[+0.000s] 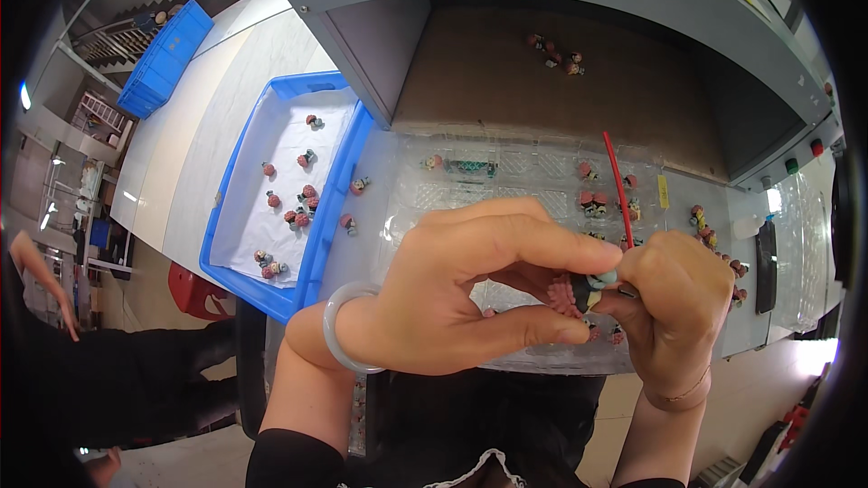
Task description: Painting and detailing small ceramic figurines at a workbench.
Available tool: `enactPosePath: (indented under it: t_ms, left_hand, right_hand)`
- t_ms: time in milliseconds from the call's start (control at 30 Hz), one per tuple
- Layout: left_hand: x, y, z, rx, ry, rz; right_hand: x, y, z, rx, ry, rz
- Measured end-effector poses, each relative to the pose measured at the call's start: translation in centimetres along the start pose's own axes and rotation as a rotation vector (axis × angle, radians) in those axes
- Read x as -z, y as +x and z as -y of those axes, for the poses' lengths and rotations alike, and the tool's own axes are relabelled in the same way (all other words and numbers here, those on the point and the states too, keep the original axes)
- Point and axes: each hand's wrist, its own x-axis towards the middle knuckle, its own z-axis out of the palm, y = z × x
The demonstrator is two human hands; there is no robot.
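Between the thumb and fingers of my left hand is a small figurine with a bumpy pink top and a dark and pale green body. A slim paintbrush with a red handle rises from the closed fingers of my right hand. Its lower end is by the figurine, though my fingers partly hide whether it touches. Both hands meet above clear plastic trays, where several similar figurines stand just beyond my right hand.
At left, a blue tray lined with white paper holds several figurines. A grey open-fronted booth stands behind, with figurines inside. More figurines lie right. A blue crate sits far left. Another person's arm shows at the left edge.
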Motion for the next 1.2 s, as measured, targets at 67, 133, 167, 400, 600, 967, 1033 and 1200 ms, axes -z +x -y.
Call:
enactPosePath:
  t_ms: [67,133,167,400,600,967,1033,1200]
  left_hand:
    - [0.02,0.05,0.04,-0.023,0.038,-0.004]
    - [-0.01,0.07,0.00,-0.024,0.048,-0.004]
    - [-0.02,0.08,-0.02,-0.025,0.059,-0.003]
    - [0.00,0.12,0.04,-0.001,0.035,-0.003]
    - [0.13,-0.04,-0.08,0.033,-0.004,0.000]
    - [-0.36,0.08,0.10,-0.033,0.059,-0.005]
    - [-0.43,0.25,0.19,-0.029,0.064,-0.005]
    - [0.32,0.24,0.08,0.015,0.075,-0.027]
  right_hand:
    - [-0.02,-0.04,0.00,-0.003,-0.004,0.002]
    - [-0.02,-0.07,-0.03,-0.006,-0.007,0.004]
    - [-0.04,-0.08,-0.05,-0.005,-0.010,0.003]
    - [0.09,0.06,-0.28,0.015,0.016,0.038]
    - [0.04,0.07,-0.28,0.036,0.079,0.040]
    - [0.17,-0.33,-0.19,-0.009,0.035,0.015]
    - [0.21,-0.34,-0.41,-0.010,0.032,0.016]
    - [-0.24,0.35,-0.56,0.014,0.056,0.053]
